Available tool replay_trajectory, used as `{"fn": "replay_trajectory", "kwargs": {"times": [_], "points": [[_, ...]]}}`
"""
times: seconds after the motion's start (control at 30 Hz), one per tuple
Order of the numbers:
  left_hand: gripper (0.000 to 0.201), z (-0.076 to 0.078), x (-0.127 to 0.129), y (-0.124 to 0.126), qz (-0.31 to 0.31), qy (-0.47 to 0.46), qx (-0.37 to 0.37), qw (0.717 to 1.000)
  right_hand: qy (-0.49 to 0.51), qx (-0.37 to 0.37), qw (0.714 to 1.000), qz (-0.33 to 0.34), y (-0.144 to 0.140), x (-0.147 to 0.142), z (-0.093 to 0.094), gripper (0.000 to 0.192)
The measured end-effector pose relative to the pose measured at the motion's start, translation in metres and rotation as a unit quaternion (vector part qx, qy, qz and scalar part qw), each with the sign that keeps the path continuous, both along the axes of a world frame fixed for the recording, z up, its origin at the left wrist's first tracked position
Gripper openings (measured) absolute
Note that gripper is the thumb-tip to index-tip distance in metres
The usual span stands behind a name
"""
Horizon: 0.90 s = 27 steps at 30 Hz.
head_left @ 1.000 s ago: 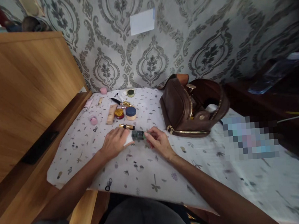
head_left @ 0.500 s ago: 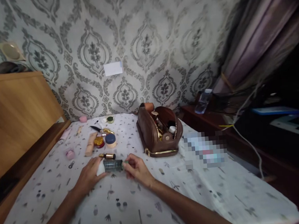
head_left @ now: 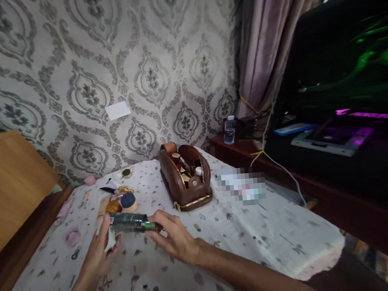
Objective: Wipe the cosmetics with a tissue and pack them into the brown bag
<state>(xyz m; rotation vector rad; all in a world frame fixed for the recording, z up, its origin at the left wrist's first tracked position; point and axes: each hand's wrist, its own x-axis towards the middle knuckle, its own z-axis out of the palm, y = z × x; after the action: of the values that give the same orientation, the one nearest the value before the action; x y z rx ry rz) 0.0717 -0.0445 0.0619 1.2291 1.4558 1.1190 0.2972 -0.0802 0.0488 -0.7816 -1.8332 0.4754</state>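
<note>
My left hand (head_left: 101, 244) is closed around the white end of a dark green bottle (head_left: 128, 222). At its other end, my right hand (head_left: 174, 236) pinches the narrower bright green part between thumb and fingers. The bottle lies roughly level above the bedsheet, tilted slightly down to the right. Just behind it are a jar with a dark blue lid (head_left: 128, 201) and a gold-lidded jar (head_left: 113, 207). A beige tube (head_left: 102, 206) is partly hidden by my left hand and the bottle. The brown cosmetic bag (head_left: 186, 177) stands unzipped beyond my right hand, with several cosmetics inside.
More small cosmetics lie at the left, among them a pink round item (head_left: 72, 237) and a dark green round pot (head_left: 126, 173). A blurred-out pale object (head_left: 240, 185) lies right of the bag. A clear bottle (head_left: 229, 131) stands on a dark red ledge (head_left: 219, 145).
The view has swung to the right, bringing more of the dark computer equipment into sight. Both hands have raised the bottle toward me, and its green end shows more clearly.
</note>
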Motion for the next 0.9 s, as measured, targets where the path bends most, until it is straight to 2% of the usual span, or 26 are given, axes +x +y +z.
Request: {"fn": "replay_trajectory", "kwargs": {"times": [0.13,0.23,0.33,0.4,0.43,0.47,0.5,0.57,0.63,0.7,0.77,0.9], "points": [[0.057,0.017,0.037,0.005,-0.079,-0.133,-0.037,0.987,-0.136,0.125,0.981,-0.052,-0.004,0.033,0.017,0.017],[0.053,0.027,0.066,0.008,-0.157,-0.165,-0.034,0.973,-0.153,0.153,0.973,-0.086,-0.002,0.061,0.03,0.02],[0.056,0.044,0.093,0.015,-0.202,-0.109,0.002,0.973,-0.065,0.156,0.979,-0.117,0.003,0.092,0.051,0.016],[0.048,0.061,0.111,0.026,-0.188,-0.004,0.077,0.979,-0.03,0.142,0.975,-0.17,0.009,0.113,0.069,0.015],[0.045,0.07,0.121,0.033,-0.191,0.07,0.129,0.971,-0.015,0.131,0.971,-0.202,0.012,0.123,0.078,0.015],[0.042,0.078,0.131,0.042,-0.203,0.145,0.193,0.949,0.003,0.115,0.966,-0.232,0.016,0.133,0.086,0.016],[0.038,0.085,0.141,0.053,-0.21,0.213,0.269,0.915,0.023,0.104,0.961,-0.256,0.022,0.143,0.094,0.017],[0.027,0.095,0.162,0.078,-0.247,0.325,0.398,0.821,0.054,0.083,0.956,-0.278,0.036,0.161,0.105,0.02],[0.029,0.098,0.181,0.103,-0.28,0.411,0.457,0.737,0.063,0.076,0.954,-0.284,0.053,0.177,0.112,0.022],[0.041,0.096,0.194,0.124,-0.314,0.477,0.456,0.683,0.055,0.08,0.953,-0.287,0.072,0.191,0.116,0.021],[0.047,0.091,0.199,0.137,-0.339,0.509,0.433,0.663,0.037,0.089,0.953,-0.286,0.091,0.201,0.118,0.018],[0.041,0.082,0.195,0.142,-0.344,0.486,0.427,0.68,-0.03,0.084,0.957,-0.276,0.126,0.21,0.12,0.019]]}}
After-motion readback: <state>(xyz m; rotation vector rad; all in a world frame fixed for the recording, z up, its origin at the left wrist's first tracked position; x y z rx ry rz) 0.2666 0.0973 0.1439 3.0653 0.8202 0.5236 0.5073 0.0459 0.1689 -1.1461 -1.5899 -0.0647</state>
